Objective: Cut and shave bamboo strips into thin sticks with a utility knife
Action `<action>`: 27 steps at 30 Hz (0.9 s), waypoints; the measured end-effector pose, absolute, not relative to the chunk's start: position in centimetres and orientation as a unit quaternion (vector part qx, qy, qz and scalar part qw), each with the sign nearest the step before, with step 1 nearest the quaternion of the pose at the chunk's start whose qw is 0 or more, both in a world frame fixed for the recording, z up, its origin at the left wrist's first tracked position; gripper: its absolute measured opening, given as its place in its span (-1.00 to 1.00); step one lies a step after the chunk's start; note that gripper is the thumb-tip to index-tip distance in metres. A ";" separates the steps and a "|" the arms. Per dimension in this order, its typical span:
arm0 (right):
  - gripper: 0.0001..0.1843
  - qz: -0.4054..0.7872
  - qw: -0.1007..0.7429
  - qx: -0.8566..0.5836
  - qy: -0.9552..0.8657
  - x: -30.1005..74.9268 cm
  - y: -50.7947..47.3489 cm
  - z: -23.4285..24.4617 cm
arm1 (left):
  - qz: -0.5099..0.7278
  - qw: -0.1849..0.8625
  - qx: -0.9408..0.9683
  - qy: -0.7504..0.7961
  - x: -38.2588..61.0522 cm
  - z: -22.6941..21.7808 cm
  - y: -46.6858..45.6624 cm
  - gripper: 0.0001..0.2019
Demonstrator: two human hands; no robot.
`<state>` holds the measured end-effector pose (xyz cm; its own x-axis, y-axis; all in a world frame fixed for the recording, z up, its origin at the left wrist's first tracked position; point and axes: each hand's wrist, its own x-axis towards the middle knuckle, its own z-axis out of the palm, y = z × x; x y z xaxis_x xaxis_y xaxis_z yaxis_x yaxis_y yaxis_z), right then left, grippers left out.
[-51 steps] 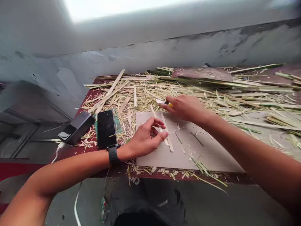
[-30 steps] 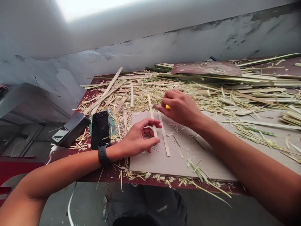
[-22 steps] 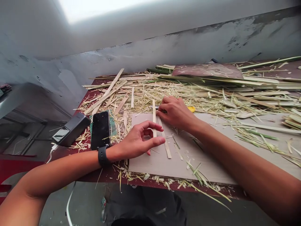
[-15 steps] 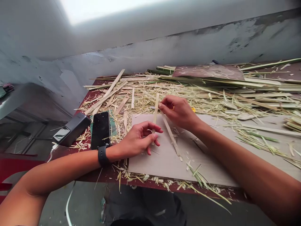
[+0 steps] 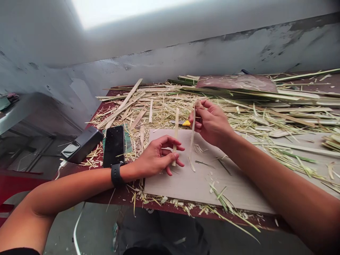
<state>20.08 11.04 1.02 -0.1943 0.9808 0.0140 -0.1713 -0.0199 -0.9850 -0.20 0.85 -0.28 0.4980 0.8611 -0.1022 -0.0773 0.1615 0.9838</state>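
Observation:
My left hand is over the grey board, its thumb and curled fingers closed around a pale bamboo strip that stands up past them. To the right, my right hand pinches the top of a second, thinner bamboo strip. That strip hangs down, its lower tip bent near the board. Behind the two strips a knife with a yellow handle lies among the shavings, partly hidden by my right hand.
A black phone lies on a green mat left of the board, beside a dark power bank with a white cable. Bamboo shavings and long strips cover the back of the red table. A wall rises behind.
My right hand has moved slightly right and up, swinging its thin strip from a slant to nearly upright, away from the left strip. The yellow knife handle shows more. My left hand stays in place.

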 end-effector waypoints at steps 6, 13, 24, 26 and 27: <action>-0.44 0.592 0.490 -0.395 -0.503 20.3 11.3 1.0 | 0.351 0.675 0.533 0.369 -0.2 -0.2 1.0 -0.47; -0.51 0.613 0.477 -0.372 -0.508 20.1 10.9 0.9 | 0.343 0.682 0.532 0.366 -0.3 -0.3 0.9 -0.35; -0.41 0.645 0.420 -0.350 -0.535 19.7 9.9 1.3 | 0.279 0.703 0.544 0.363 -0.6 0.3 1.0 -0.29; -0.41 0.647 0.411 -0.343 -0.543 19.7 9.8 1.3 | 0.274 0.707 0.544 0.359 -0.6 0.3 1.1 -0.29; -0.43 0.647 0.407 -0.340 -0.548 19.8 9.8 1.2 | 0.272 0.709 0.545 0.356 -0.6 0.3 1.1 -0.30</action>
<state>19.78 9.83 1.23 -0.4366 0.8996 0.0063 -0.1546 -0.0681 -0.9856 -0.64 1.11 0.29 0.5990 0.7731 -0.2086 0.0020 0.2591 0.9659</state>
